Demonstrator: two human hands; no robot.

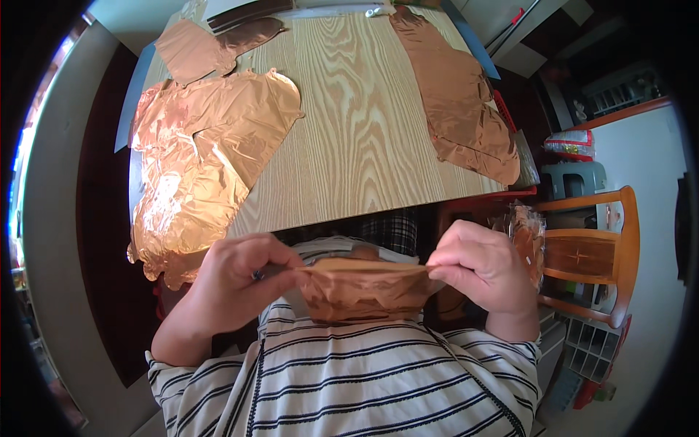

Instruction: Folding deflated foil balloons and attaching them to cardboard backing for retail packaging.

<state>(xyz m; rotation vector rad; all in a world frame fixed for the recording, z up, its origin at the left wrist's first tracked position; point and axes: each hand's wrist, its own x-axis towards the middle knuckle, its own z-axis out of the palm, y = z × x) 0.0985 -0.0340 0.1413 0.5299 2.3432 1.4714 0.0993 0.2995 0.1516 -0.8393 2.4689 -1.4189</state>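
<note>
Both my hands pinch a small piece of copper-coloured foil [362,290] and hold it stretched flat between them, close to my striped shirt and below the table's near edge. My left hand [237,280] grips its left end, my right hand [484,268] its right end. On the wooden table [364,124] lies a large crumpled copper foil sheet [200,156] at the left, hanging over the near edge. A smaller foil piece [196,49] lies at the far left, and a long foil strip [459,95] runs down the right side.
A wooden chair [593,251] stands at the right of the table with a clear plastic bag [528,237] beside it. Grey stools [575,178] and a red-and-white bag [571,144] sit further right. A dark flat object [247,13] lies at the table's far edge.
</note>
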